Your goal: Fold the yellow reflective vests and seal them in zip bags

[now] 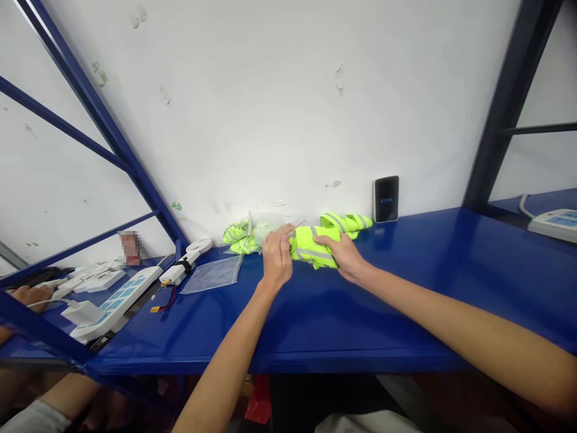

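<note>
A folded neon-yellow reflective vest [311,248] with grey stripes is between my two hands above the blue shelf. My right hand [347,255] grips its right side, thumb on top. My left hand [277,255] closes on the left end, its fingers held together and partly hiding the fabric. A thin reddish strand sticks up beside the left fingertips. Just behind that hand lie a clear plastic bag [265,224] and more yellow striped fabric [237,236]. Another strip of striped fabric [345,221] rests against the wall behind my right hand.
On the blue shelf [406,288] a phone [386,199] leans against the wall. Leftward lie a flat clear zip bag [214,274], a small white fan [198,245] and a wired connector [155,309]. Beyond the blue post are a power strip [119,304] and another person's hand [31,296].
</note>
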Demonstrator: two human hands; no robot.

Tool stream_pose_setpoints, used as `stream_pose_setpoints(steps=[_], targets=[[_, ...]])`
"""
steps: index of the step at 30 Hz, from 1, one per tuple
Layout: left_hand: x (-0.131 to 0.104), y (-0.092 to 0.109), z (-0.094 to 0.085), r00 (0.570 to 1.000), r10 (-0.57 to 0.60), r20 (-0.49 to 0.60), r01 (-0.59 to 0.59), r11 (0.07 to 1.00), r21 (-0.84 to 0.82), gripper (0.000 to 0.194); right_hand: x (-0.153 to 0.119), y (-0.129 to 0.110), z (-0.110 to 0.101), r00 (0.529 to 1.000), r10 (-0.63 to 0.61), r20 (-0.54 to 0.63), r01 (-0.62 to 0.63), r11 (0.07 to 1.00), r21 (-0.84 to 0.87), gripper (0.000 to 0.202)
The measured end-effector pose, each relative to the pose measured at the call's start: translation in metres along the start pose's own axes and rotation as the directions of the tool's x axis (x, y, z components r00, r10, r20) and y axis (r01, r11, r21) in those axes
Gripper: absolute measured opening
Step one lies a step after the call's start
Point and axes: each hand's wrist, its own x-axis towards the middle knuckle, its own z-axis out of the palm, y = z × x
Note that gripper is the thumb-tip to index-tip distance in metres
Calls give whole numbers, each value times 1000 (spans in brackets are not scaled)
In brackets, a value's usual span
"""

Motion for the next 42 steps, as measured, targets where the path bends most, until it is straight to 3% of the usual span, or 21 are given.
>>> stream_pose_setpoints(steps=[3,6,9,11,15,17,20,23,26,29,33,37,42], targets=[[-10,-3,17,995,82,62,-80,996,-35,45,7,5,-7,993,56,-101,-46,994,97,21],[-19,-8,16,972,124,198,-120,992,-28,46,13,7,-15,988,90,-122,-71,986,151,23],[-21,-8,6,922,139,360,-150,989,2,71,15,2,-21,984,174,-29,-165,967,194,20],[-21,-8,0,902,128,413,-170,983,66,85,15,-4,-24,968,242,60,-249,949,195,19],[-19,-7,-3,919,87,384,-169,968,186,65,12,-12,-28,940,316,132,-331,937,114,20],[-19,-8,-3,931,78,356,-156,968,196,62,10,-14,-28,946,300,121,-307,951,39,22],[-19,-9,-5,934,97,343,-166,970,177,65,7,-14,-27,987,138,83,-127,983,-130,28],[-19,-8,-8,914,124,386,-197,968,154,77,7,-13,-26,997,-11,70,28,968,-251,33],[-20,-6,-7,894,112,434,-194,969,150,85,9,-12,-29,998,-58,17,60,945,-320,36],[-22,-7,-2,888,89,452,-181,969,166,78,12,-8,-31,995,-83,-49,57,921,-385,34],[-24,-11,3,900,48,434,-140,973,183,81,10,-3,-29,1000,-5,-31,-4,960,-279,27],[-23,-13,2,923,16,385,-105,972,210,89,5,-5,-24,984,179,16,-175,975,-138,23],[-22,-8,0,933,63,355,-148,964,219,74,5,-4,-24,973,229,-13,-228,973,23,35]])
